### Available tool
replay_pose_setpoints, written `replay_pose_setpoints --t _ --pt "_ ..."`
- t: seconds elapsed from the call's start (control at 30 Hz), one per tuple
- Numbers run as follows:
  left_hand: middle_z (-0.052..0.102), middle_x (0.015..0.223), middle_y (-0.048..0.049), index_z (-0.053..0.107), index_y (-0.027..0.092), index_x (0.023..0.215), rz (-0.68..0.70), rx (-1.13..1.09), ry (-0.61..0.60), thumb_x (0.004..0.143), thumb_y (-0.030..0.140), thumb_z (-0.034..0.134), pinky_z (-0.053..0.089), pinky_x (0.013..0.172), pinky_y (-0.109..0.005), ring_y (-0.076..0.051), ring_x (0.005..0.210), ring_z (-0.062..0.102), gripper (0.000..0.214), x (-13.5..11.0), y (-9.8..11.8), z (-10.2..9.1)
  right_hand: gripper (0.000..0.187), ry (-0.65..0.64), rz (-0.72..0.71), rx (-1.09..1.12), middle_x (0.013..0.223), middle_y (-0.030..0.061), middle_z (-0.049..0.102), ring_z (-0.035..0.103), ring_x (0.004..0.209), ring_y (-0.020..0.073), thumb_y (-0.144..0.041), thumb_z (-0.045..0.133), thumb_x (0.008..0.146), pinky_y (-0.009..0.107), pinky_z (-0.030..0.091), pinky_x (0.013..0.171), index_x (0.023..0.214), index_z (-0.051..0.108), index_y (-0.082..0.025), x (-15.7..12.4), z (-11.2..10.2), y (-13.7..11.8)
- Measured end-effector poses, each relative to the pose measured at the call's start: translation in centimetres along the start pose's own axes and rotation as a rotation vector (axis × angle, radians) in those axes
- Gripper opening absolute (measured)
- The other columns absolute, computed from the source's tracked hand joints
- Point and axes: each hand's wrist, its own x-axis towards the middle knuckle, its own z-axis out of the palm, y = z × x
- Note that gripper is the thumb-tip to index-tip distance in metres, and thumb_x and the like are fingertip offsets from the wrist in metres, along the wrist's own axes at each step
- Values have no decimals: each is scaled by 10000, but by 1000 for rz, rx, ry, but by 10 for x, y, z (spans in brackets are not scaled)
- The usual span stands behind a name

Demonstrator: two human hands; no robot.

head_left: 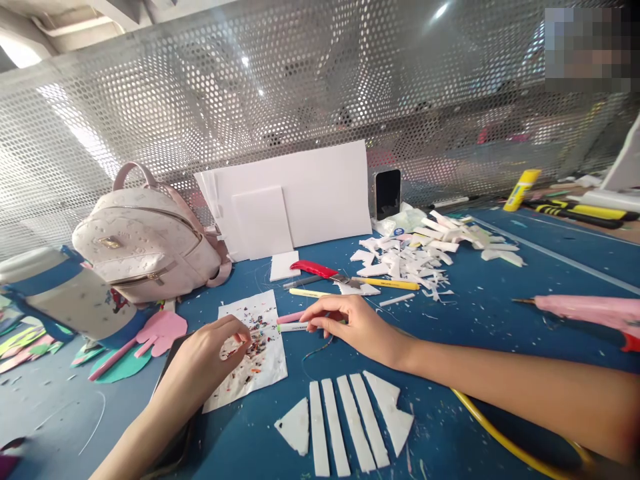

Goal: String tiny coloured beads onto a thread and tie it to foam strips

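My left hand (223, 347) is curled over a white sheet of paper (275, 363) scattered with small multicoloured bits. Its thumb and fingers come together; anything between them is too small to make out. To the right, my right hand (350, 327) is closed in a pinch at the end of a white pen (293, 327). Whether the fingers grip the pen or hover over it I cannot tell. Beneath that hand a thin dark string (319, 350) curves across the table. Nearer me lie several white foam strips (335, 427), between a foam triangle (296, 427) and an arrow-like foam piece (393, 410).
Behind my hands lie a red-handled cutter (315, 269) and yellow pens (390, 283). White scraps (410, 257) are heaped beside a propped phone (388, 193). A pink glue gun (585, 310) lies right; a backpack (145, 240) and tumbler (70, 293) stand left. White boards (325, 200) lean behind.
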Motion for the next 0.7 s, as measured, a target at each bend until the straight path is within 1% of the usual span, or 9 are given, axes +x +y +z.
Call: replay_pose_setpoints --t 0.13,0.23,0.33,0.4,0.53,0.63,0.7 --pt "702 903 -18 605 223 854 -13 -48 -9 851 223 509 490 732 -283 -198 806 662 97 1 3 2 169 -9 -11 -6 927 46 702 658 790 134 -178 563 926 233 545 664 974 724 -194 0 -1 0" --pt "681 801 6 571 212 800 -11 -58 9 826 194 502 466 668 -260 -172 714 635 76 2 6 5 165 -14 -26 -11 936 49 700 664 816 143 -187 558 931 239 544 674 979 716 -192 0 0 1" --pt "622 687 29 534 209 754 -10 -57 4 806 187 498 436 609 -244 -150 616 572 67 5 9 8 168 -20 -33 -18 952 55 705 667 835 151 -186 553 930 248 545 684 984 711 -193 -1 0 1" --pt "576 650 39 503 211 745 -10 -71 -5 809 195 492 414 582 -237 -142 586 527 66 6 10 10 169 -18 -31 -22 950 57 708 668 831 153 -184 551 925 250 544 674 976 712 -193 -1 0 1" --pt "489 631 52 421 229 748 -16 -90 -32 879 239 431 379 558 -241 -142 562 461 132 5 13 14 165 -11 -39 -29 941 48 710 674 815 148 -174 554 914 243 537 660 946 714 -196 0 1 1" --pt "472 659 43 414 239 808 -29 -127 -34 952 282 322 401 587 -261 -162 591 484 176 2 15 17 166 -11 -41 -32 933 40 714 677 805 145 -164 555 909 234 533 648 934 715 -199 0 1 2" --pt "488 677 32 431 241 852 -56 -147 -35 975 309 284 420 620 -280 -179 629 524 203 1 16 18 165 -5 -46 -18 929 42 715 679 811 148 -169 555 910 237 537 656 938 716 -195 0 1 2"
